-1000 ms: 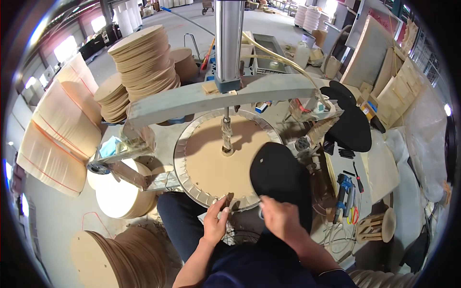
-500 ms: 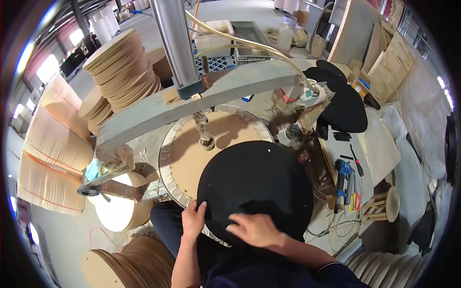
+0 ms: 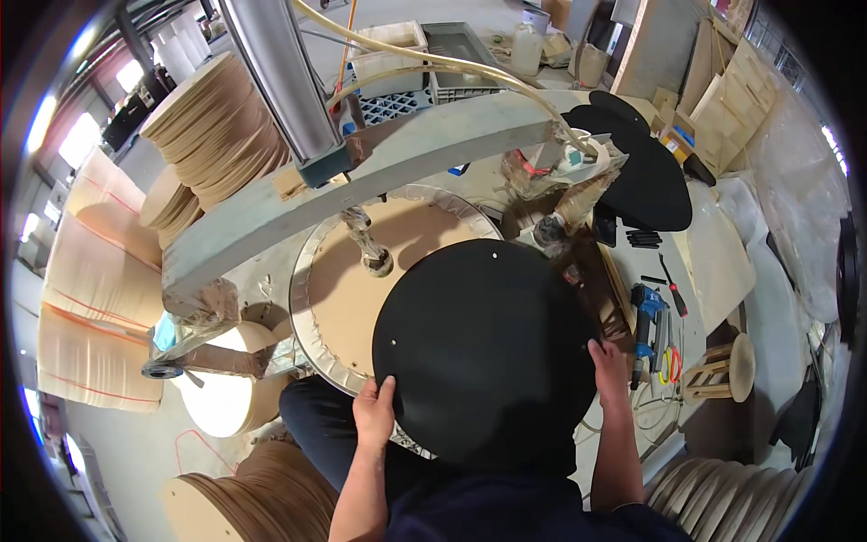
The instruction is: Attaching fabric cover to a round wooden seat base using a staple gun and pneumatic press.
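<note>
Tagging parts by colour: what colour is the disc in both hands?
The disc is black, with no printed pattern visible; best seen in the head view.

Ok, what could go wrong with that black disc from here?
The black disc could slip, since the left hand and right hand hold it by the edge. Its edge might knock the wrapped press rod, which looks close in this view. It hides part of the tan round board, so faults there could go unseen.
</note>
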Demonstrator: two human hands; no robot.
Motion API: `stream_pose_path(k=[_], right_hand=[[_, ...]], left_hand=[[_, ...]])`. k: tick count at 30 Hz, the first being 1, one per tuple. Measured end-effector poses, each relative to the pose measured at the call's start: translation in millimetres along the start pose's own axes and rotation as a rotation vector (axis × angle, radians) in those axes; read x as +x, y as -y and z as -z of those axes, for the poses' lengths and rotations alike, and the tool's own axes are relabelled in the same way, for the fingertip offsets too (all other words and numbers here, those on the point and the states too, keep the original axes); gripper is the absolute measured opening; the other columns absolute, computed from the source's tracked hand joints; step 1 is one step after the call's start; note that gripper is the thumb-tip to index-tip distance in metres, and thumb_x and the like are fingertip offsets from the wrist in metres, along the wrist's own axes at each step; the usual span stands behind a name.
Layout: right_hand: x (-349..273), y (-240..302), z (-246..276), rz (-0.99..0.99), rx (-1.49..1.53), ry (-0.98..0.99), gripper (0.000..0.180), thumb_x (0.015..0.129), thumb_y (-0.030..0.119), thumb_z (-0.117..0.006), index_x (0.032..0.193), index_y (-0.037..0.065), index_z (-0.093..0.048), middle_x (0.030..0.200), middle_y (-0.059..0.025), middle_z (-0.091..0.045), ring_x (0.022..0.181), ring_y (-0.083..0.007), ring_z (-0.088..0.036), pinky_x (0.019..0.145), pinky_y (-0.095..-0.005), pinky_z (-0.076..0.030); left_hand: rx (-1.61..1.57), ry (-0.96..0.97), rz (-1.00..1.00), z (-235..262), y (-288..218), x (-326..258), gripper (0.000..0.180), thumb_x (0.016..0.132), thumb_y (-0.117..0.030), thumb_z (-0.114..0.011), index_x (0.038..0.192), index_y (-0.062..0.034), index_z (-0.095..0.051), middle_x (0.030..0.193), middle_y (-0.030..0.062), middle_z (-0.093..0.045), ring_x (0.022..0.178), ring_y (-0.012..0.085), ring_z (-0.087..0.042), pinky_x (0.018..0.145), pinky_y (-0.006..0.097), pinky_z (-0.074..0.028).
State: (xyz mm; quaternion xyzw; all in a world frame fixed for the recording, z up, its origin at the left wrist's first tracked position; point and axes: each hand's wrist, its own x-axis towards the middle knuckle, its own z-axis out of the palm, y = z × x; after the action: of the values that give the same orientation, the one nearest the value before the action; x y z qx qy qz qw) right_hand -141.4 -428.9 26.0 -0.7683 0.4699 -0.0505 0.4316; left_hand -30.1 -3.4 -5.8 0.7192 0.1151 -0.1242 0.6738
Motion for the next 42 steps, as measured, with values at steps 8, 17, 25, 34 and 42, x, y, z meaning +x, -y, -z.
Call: stream_pose_path(k=[8, 17, 25, 34, 42], right_hand=[[3, 6, -17, 0.257, 0.238, -0.018, 0.034, 0.107, 0.024, -0.068, 0.125, -0.004, -0.07, 0.108, -0.0091, -0.078, 0.097, -0.0169, -0.071, 0.088, -0.0331, -0.054], [-12, 52, -54, 0.354, 0.072, 0.111, 0.032, 0.105, 0.026, -0.069, 0.115, -0.005, -0.066, 0.097, -0.0107, -0.071, 0.089, -0.0164, -0.062, 0.084, -0.0359, -0.051], [-3, 60, -67, 0.352, -0.006, 0.038, 0.04, 0.112, 0.034, -0.058, 0.099, -0.004, -0.062, 0.076, -0.0114, -0.053, 0.071, -0.0204, -0.049, 0.068, -0.0403, -0.042], [4, 91, -87, 0.585, 0.139, -0.104, 0.034, 0.112, 0.031, -0.059, 0.108, -0.001, -0.067, 0.088, -0.0192, -0.067, 0.08, -0.0333, -0.064, 0.076, -0.0435, -0.05], [34, 148, -139, 0.604, 0.183, -0.036, 0.028, 0.108, 0.029, -0.063, 0.102, 0.002, -0.066, 0.081, -0.021, -0.066, 0.073, -0.0392, -0.064, 0.069, -0.0448, -0.051]], left_hand=[[-0.289, 0.001, -0.001, -23, -7, -18, 0.025, 0.112, -0.011, -0.057, 0.126, 0.0039, -0.07, 0.117, 0.005, -0.076, 0.105, 0.0113, -0.067, 0.096, 0.027, -0.053], [0.126, -0.264, -0.201, 32, -9, 19, 0.02, 0.11, -0.016, -0.061, 0.104, 0.0008, -0.07, 0.091, -0.0001, -0.072, 0.083, 0.0082, -0.06, 0.077, 0.028, -0.051], [-0.176, -0.204, -0.052, 27, 11, 21, 0.02, 0.111, -0.014, -0.057, 0.112, 0.0003, -0.07, 0.101, 0.0016, -0.074, 0.089, 0.0091, -0.064, 0.082, 0.026, -0.051], [-0.121, -0.28, -0.3, 29, -24, 8, 0.02, 0.114, -0.014, -0.055, 0.12, 0.0003, -0.067, 0.109, 0.0014, -0.072, 0.099, 0.0095, -0.063, 0.091, 0.027, -0.051], [0.229, -0.411, -0.339, 59, -68, 66, 0.023, 0.11, -0.02, -0.061, 0.112, 0.0016, -0.066, 0.099, 0.0068, -0.07, 0.091, 0.0144, -0.06, 0.087, 0.031, -0.05]])
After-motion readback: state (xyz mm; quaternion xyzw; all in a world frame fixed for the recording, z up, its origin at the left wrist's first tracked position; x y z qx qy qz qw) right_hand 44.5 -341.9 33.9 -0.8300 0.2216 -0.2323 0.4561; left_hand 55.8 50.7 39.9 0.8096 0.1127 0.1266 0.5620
